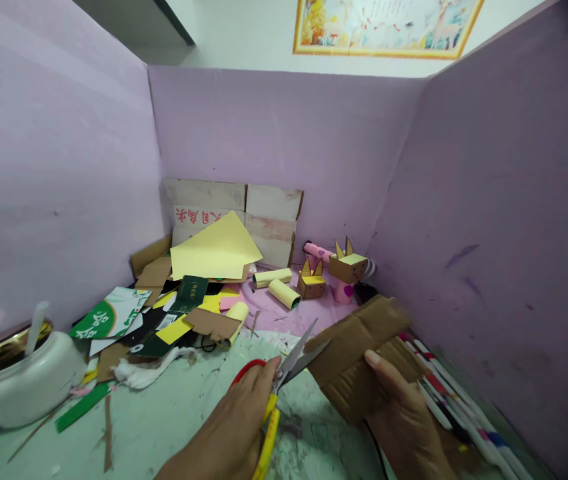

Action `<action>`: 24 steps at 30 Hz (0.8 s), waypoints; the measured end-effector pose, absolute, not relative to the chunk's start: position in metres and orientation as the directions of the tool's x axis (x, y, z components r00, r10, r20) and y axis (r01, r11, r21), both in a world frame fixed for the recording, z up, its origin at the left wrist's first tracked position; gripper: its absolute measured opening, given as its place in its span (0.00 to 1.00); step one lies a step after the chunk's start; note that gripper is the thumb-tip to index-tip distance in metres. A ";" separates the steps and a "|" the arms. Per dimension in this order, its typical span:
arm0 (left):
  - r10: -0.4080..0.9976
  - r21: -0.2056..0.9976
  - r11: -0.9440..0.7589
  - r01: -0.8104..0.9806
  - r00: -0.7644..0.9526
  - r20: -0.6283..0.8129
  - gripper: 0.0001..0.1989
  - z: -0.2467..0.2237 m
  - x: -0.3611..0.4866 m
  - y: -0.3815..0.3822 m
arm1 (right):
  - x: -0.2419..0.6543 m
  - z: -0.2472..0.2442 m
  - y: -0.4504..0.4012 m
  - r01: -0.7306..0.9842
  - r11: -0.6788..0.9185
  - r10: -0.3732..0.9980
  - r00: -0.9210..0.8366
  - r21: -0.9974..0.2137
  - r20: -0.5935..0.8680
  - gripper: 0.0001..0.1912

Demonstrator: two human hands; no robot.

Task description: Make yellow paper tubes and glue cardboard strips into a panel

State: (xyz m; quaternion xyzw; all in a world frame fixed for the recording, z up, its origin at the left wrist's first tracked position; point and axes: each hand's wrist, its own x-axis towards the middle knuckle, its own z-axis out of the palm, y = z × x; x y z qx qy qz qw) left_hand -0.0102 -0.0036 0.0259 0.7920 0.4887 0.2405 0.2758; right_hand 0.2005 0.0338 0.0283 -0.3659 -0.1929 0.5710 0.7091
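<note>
My left hand (244, 413) is wrapped round a pair of scissors (294, 363) with red and yellow handles. Their blades are parted and point up and to the right, the tips by the left edge of a brown cardboard piece (349, 360). Whether the blades touch the card I cannot tell. My right hand (407, 417) grips that cardboard at its lower right, thumb on the near face. The card is tilted and shows creases across it. Behind it stand two small cardboard boxes with pointed ears, a nearer box (311, 287) and a farther box (348, 267) on a pink tube (344, 292).
Yellow paper rolls (284, 293) lie mid-table. Paper and card scraps (164, 327) heap up at left, beside a white pot (29, 380). Several markers (464, 400) line the right side. Purple panels (284, 133) enclose the table on three sides.
</note>
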 end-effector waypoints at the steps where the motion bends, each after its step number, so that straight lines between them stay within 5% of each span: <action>1: 0.905 0.662 -0.374 0.650 0.413 0.105 0.33 0.023 -0.011 -0.002 | 0.200 0.029 0.034 -0.673 0.079 0.949 0.278 -0.735 -0.152 0.37; 9: 0.900 0.617 -0.406 0.674 0.413 0.140 0.37 -0.005 -0.011 0.005 | 0.201 0.017 0.036 -0.629 0.073 0.972 0.220 -0.774 -0.088 0.38; 24: 0.892 0.619 -0.436 0.653 0.407 0.199 0.32 0.018 -0.009 -0.001 | 0.202 0.015 0.036 -0.685 -0.010 0.973 0.161 -0.729 -0.164 0.33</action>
